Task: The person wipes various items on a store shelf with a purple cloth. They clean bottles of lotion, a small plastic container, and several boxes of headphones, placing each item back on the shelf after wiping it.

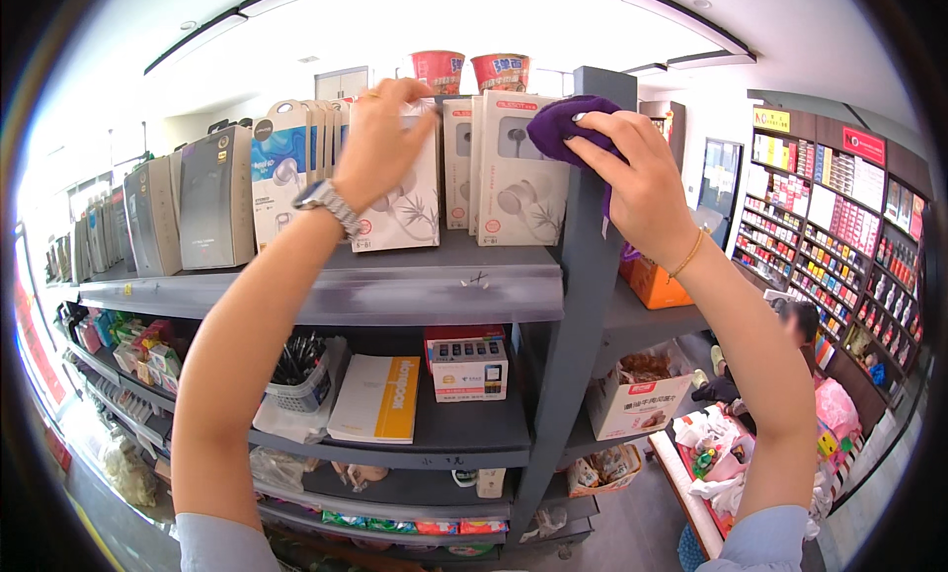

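Observation:
My right hand (637, 172) grips a bunched purple cloth (569, 128) at the top shelf's right end. The cloth covers the upper right corner of a white earphone box (522, 194) and part of the grey shelf post (592, 239). My left hand (385, 143), blurred, is at the top of another white earphone box (415, 217). Its fingers are by the top edge and its thumb lies before the front face; whether it grips the box cannot be told. That box stands upright near the shelf's front edge. Blue-and-white earphone packs (278, 157) stand just left of it.
Two red instant noodle tubs (500, 72) rise behind the boxes. A clear price strip (333, 294) edges the top shelf (474, 255). Below are a pen basket (300, 383), a notebook (374, 398) and a phone box (470, 372). A person (800, 324) is at lower right, near a cluttered table (689, 490).

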A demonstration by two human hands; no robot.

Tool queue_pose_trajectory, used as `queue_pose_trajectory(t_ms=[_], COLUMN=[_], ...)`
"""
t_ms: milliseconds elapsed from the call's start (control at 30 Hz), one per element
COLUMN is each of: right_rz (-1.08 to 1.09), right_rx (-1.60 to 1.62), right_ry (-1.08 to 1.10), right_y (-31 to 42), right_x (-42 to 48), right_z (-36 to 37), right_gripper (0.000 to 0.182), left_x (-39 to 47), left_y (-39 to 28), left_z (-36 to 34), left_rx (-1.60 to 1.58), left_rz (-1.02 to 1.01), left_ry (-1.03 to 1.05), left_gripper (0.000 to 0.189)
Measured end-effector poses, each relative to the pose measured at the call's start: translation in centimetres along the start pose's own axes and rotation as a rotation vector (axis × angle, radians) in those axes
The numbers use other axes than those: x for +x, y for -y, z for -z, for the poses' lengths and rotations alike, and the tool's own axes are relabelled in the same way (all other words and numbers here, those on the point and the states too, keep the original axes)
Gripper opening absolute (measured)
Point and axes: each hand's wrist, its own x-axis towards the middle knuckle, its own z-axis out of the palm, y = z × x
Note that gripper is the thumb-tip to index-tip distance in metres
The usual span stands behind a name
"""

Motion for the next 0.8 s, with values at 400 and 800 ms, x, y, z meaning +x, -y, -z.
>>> queue_pose_trajectory(t_ms=[400, 800], right_rz=[-0.068, -0.083], right_rx=[0.029, 0.056], right_ry=[-0.031, -0.040], right_y=[-0.4, -0.4], right_x=[-0.4, -0.4], right_z=[-0.1, -0.1], right_gripper=[0.037, 0.039], left_x=[-1.8, 0.7], left_y=[-3.2, -3.8], left_z=[-4.8, -6.0], left_rx=[-0.293, -0.286], left_rz=[0.358, 0.462], left_ry=[0.288, 0.309], left_gripper=[0.044, 0.049])
